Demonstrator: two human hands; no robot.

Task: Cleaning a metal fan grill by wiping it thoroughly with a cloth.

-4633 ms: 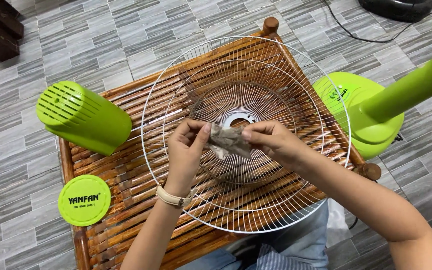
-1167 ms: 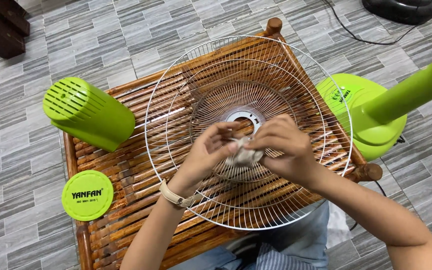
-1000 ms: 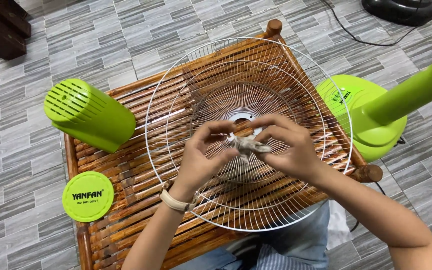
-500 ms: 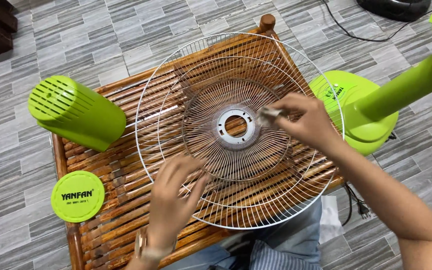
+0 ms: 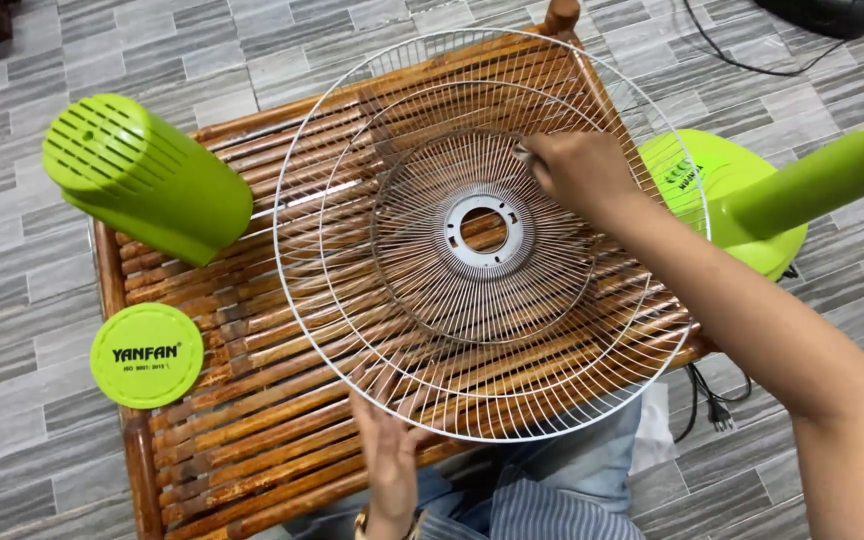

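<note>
Your right hand (image 5: 580,170) reaches in from the right, forearm slanting across the grille (image 5: 487,235), fingers pinched on a small cloth (image 5: 522,152) pressed to the wires just above and to the right of the hub (image 5: 483,230). Your left hand (image 5: 390,452) comes up from below, fingers spread and gripping the grille's near rim.

The grille lies flat on a bamboo table (image 5: 252,420) over grey floor tiles (image 5: 22,300). A green motor housing (image 5: 147,180) lies at the table's left edge, a green round cap (image 5: 146,355) is on the floor beside it, and a green fan stand (image 5: 752,200) is to the right.

The grille is round, its open face up, with no long axis.
</note>
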